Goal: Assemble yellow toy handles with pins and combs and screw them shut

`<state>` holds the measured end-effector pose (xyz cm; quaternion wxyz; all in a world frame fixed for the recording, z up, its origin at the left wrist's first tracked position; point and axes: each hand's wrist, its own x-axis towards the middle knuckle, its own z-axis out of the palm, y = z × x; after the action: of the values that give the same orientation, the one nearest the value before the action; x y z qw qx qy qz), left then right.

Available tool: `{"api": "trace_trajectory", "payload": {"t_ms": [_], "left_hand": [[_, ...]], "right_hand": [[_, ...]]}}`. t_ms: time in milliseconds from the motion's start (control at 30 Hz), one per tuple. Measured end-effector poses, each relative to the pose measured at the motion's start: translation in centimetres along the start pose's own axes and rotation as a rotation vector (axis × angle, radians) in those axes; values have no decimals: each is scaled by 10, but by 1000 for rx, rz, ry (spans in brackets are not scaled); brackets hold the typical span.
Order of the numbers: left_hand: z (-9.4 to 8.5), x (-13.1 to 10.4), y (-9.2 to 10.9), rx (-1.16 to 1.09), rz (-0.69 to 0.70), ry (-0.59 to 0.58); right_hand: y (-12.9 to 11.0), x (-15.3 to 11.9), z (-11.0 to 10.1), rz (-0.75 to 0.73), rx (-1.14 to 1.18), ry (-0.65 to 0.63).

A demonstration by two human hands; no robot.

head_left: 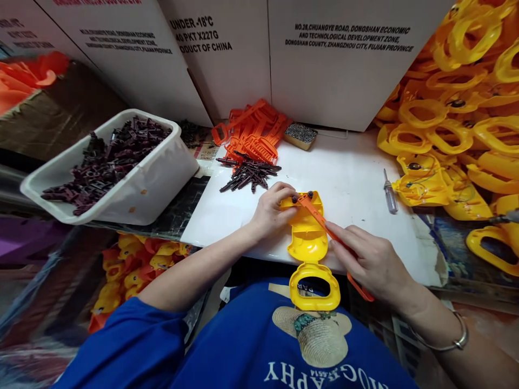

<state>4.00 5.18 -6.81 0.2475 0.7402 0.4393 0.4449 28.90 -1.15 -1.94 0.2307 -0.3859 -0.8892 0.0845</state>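
Left grip pinches yellow shell, fingertips hidden; right grip pinches orange strip over shell, middle covered.

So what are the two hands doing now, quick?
Left hand: closed, holding the top end of the yellow part.
Right hand: closed, holding the orange strip.

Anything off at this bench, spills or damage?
Two minor things. The white work surface looks ragged at its near right corner, maybe torn or peeling. Some dark parts lie loose behind the white tub, outside it, so possibly spilled.
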Motion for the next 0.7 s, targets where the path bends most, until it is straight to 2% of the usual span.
{"api": "trace_trajectory", "payload": {"t_ms": [167, 400, 567, 700], "left_hand": [[0, -2, 1, 12, -9, 13], [1, -5, 2, 22, 15, 33], [3, -6, 2, 26, 5, 32], [4, -6, 3, 13, 1, 40]], "right_hand": [[-4, 3, 0, 10, 45, -41], [-15, 5, -1, 31, 125, -17], [-14, 1, 6, 3, -17, 1], [-17, 3, 6, 87, 120, -24]]}}
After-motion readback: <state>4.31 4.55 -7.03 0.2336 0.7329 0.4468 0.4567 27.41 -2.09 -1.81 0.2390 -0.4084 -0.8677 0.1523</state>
